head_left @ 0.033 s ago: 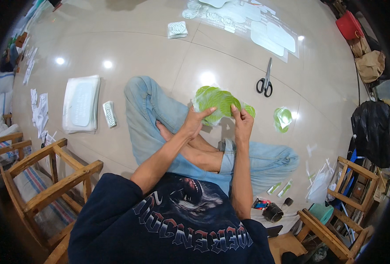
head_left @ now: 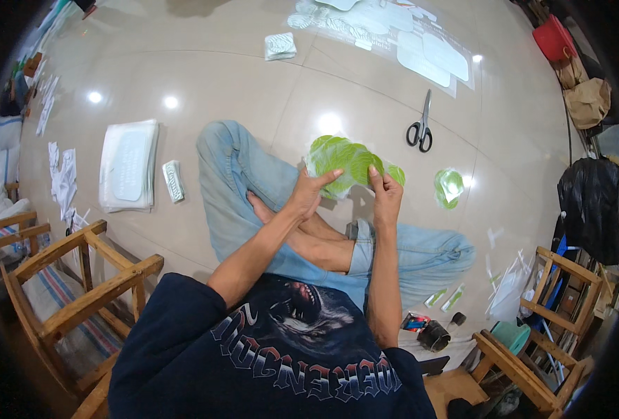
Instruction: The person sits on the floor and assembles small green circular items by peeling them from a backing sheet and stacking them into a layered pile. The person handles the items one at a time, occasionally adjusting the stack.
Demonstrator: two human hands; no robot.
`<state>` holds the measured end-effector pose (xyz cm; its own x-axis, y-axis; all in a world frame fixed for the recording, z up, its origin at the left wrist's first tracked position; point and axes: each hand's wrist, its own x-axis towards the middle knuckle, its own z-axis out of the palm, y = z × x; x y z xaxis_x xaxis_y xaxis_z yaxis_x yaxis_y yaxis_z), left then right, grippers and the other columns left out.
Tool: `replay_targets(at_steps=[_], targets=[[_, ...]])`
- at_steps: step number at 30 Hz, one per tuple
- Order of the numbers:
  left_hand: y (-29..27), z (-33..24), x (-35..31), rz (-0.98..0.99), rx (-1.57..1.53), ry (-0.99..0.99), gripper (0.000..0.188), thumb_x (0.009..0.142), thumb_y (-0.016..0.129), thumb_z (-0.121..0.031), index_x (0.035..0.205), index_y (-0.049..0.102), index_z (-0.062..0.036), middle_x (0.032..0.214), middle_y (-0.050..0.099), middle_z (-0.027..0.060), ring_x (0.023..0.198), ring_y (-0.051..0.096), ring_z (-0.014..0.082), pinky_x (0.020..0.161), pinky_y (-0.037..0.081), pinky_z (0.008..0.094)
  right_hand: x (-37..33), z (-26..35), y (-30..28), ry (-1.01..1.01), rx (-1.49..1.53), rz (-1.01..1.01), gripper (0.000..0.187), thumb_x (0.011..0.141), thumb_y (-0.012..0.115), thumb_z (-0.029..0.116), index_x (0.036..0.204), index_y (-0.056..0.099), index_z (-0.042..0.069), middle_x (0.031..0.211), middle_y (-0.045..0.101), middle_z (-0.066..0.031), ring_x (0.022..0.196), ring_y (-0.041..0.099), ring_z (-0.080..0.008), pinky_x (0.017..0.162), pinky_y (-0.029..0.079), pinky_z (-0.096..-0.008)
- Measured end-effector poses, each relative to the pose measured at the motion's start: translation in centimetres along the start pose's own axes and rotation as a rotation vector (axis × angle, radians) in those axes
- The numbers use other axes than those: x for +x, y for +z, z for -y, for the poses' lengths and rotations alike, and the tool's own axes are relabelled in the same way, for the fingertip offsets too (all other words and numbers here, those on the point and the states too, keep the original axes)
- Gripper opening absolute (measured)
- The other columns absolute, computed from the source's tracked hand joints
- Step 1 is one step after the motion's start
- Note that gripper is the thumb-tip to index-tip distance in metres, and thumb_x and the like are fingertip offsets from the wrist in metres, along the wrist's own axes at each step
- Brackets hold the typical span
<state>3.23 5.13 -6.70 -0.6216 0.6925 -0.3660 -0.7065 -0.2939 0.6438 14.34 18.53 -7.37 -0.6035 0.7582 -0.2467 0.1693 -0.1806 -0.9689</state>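
In front of my crossed legs, both hands hold several overlapping green leaf-patterned cut-outs with whitish, film-like edges. My left hand is closed on their left side, its thumb lying on top. At the right edge, my right hand pinches them between thumb and fingers. Another small pile of green cut-outs lies on the floor to the right, with a pale piece on top. Black-handled scissors rest farther off, blades pointing away. The undersides of the held cut-outs and some fingertips are hidden.
A stack of clear-and-white sheets and a narrow packet lie left. Farther away are a small stack and large pale cut sheets. Wooden frames stand left and right. A dark cup sits by my right elbow.
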Motion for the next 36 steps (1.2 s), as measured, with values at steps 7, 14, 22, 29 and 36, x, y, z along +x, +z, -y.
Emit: replay_targets(at_steps=[7,14,22,29,36], targets=[[-0.1,-0.1,0.1,-0.013,-0.014,0.005,0.051,0.085,0.072,-0.004,0.132,0.052,-0.0029,0.123,0.062,0.0075,0.114,0.058,0.0167,0.099,0.046,0.032,-0.4,0.9,-0.2,0.019,0.084,-0.069,0.026,0.098,0.061,0.025,0.101,0.07,0.001,0.087,0.066,0.0001,0.074,0.056,-0.0069,0.067,0.049,-0.0245],[-1.3,0.9,0.6,-0.068,-0.052,0.001,0.048,0.086,0.071,-0.004,0.13,0.054,-0.0029,0.121,0.064,0.0086,0.112,0.06,0.0179,0.096,0.049,0.0325,0.2,0.9,-2.0,0.124,0.344,-0.085,0.031,0.098,0.06,0.025,0.116,0.065,0.001,0.101,0.067,-0.0071,0.091,0.064,-0.0155,0.082,0.058,-0.0365],[0.0,0.0,0.1,-0.005,-0.01,-0.026,0.048,0.087,0.07,-0.006,0.131,0.053,-0.0026,0.12,0.064,0.0085,0.109,0.062,0.0178,0.094,0.05,0.0321,0.9,-0.9,-3.0,-0.278,-0.344,-0.454,0.066,0.088,0.074,0.023,0.137,0.039,-0.004,0.119,0.058,-0.0123,0.094,0.06,-0.017,0.076,0.05,-0.0276],[-0.1,0.4,0.1,0.072,0.113,-0.076,0.047,0.086,0.072,-0.007,0.129,0.054,-0.0004,0.118,0.064,0.0085,0.108,0.061,0.0164,0.094,0.049,0.031,-0.2,-0.4,0.8,-0.028,-0.107,-0.074,0.019,0.089,0.073,0.018,0.09,0.069,0.0,0.079,0.065,0.0004,0.071,0.053,-0.0047,0.063,0.042,-0.0211],[-0.5,0.8,0.3,0.049,0.09,-0.081,0.047,0.085,0.073,-0.004,0.128,0.054,-0.0003,0.119,0.064,0.0085,0.109,0.061,0.0165,0.095,0.049,0.0314,-0.6,0.2,0.0,0.007,0.069,-0.127,0.023,0.092,0.069,0.016,0.106,0.07,-0.002,0.089,0.068,-0.0022,0.077,0.057,-0.0064,0.069,0.047,-0.0225]])
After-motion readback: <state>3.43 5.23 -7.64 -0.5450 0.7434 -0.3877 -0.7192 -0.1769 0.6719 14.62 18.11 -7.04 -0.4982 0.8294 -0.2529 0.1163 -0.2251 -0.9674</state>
